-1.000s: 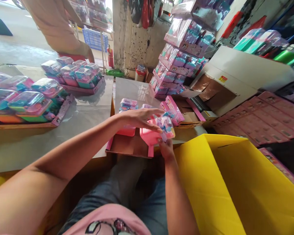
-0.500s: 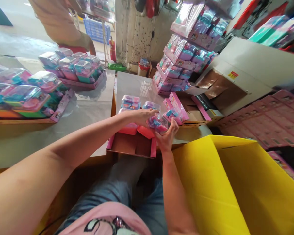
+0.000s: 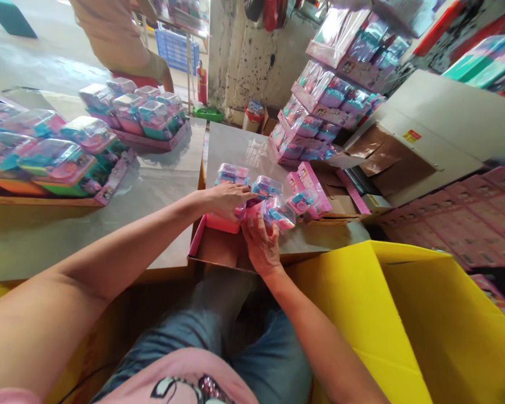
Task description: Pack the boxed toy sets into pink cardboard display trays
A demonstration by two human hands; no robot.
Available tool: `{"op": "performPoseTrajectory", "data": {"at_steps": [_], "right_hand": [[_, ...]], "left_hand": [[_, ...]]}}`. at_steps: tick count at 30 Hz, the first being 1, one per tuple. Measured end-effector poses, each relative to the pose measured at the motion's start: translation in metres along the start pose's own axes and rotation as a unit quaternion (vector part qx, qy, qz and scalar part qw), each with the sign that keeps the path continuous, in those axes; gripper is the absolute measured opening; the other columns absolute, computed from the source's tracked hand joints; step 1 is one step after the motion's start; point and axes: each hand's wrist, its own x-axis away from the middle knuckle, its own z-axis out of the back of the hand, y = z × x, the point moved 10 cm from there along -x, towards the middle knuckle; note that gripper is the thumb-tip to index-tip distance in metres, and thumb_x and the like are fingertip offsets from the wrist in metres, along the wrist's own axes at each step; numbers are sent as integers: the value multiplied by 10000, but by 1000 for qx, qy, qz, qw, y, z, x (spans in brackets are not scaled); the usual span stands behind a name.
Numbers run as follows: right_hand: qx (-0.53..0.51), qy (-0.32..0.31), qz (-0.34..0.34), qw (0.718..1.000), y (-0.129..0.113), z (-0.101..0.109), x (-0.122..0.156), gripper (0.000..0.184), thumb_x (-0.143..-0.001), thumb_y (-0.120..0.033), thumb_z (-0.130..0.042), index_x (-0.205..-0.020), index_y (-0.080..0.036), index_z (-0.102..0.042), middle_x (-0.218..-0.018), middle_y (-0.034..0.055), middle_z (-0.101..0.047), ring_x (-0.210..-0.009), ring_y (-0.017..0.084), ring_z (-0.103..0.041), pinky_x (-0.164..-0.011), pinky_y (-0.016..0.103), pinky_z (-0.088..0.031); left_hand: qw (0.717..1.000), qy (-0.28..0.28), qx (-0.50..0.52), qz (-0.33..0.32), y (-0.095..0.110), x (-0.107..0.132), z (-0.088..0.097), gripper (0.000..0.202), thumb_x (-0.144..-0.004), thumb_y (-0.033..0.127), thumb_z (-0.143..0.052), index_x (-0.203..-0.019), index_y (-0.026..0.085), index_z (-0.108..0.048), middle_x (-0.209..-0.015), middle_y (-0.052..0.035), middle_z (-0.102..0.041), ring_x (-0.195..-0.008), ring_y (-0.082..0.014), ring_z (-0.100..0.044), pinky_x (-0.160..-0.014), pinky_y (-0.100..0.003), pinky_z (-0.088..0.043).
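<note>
My right hand [image 3: 263, 241] grips the pink base of a clear-lidded plastic box [image 3: 279, 215], which is tipped over to the right at the side of an open cardboard tray [image 3: 219, 247] with pink sides. My left hand [image 3: 229, 200] lies palm down over a pink box [image 3: 222, 223] in that tray, its fingers stretched to the right and partly hiding it. Behind the hands stand two similar clear-lidded boxes, one at the back left [image 3: 233, 173] and one at the back right [image 3: 267, 186]. Another small clear-lidded box [image 3: 302, 201] is just right of the tipped one.
Filled trays of boxes [image 3: 54, 163] [image 3: 151, 120] stand on the left table. Wrapped trays [image 3: 320, 106] are stacked at the back right, near an open carton [image 3: 332, 193]. A large yellow bin [image 3: 340, 292] is by my right arm. Across the table is another person [image 3: 113, 33].
My right hand has shifted left and down, from the clear lid's side to the box's pink base. My left hand has drawn back left off that box onto the one beside it.
</note>
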Motion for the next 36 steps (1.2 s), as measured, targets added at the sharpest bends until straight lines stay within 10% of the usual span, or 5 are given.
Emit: {"op": "performPoseTrajectory", "data": {"at_steps": [13, 21, 26, 31, 36], "right_hand": [[-54, -83, 92, 991, -17, -23, -2, 524, -913, -60, -433, -1431, -99, -496, -1486, 143, -497, -1487, 290, -258, -1213, 582, -162], [-164, -81, 77, 980, 0, 0, 13, 354, -926, -94, -511, -1224, -201, -670, -1228, 95, -665, -1123, 200, -605, -977, 324, -502], [-264, -92, 5, 960, 16, -14, 19, 353, -928, -98, -507, -1241, -184, -646, -1171, 77, -689, -1024, 168, -659, -912, 270, -535], [-319, -95, -26, 943, 38, -28, 16, 392, -930, -113, -520, -1297, -203, -625, -1224, 76, -683, -1108, 192, -641, -984, 321, -519], [-367, -94, -54, 924, 43, -29, 10, 420, -919, -107, -517, -1312, -209, -623, -1250, 71, -674, -1151, 191, -625, -1037, 347, -495]], "left_hand": [[999, -22, -17, 25, 2, -3, -6, 684, -678, 371, -764, -1275, 104, -565, -1206, -169, -620, -1053, -309, -580, -853, -359, -458], [997, 61, -39, 4, 4, 4, 6, 705, -753, 375, -728, -1379, 154, -494, -1277, -154, -553, -1155, -331, -480, -945, -422, -429], [984, 178, 7, 3, 51, 43, 17, 457, -896, 251, -583, -1344, 192, -514, -1364, -147, -490, -1276, -317, -393, -1081, -462, -353], [993, 39, 104, -32, 111, 81, -53, 377, -879, 380, -643, -1187, 169, -590, -1161, -125, -592, -1057, -276, -531, -894, -401, -488], [994, -9, 111, -13, 111, 78, -88, 159, -858, 104, -542, -957, 192, -631, -1083, -87, -625, -1041, -256, -553, -865, -375, -505]]}}
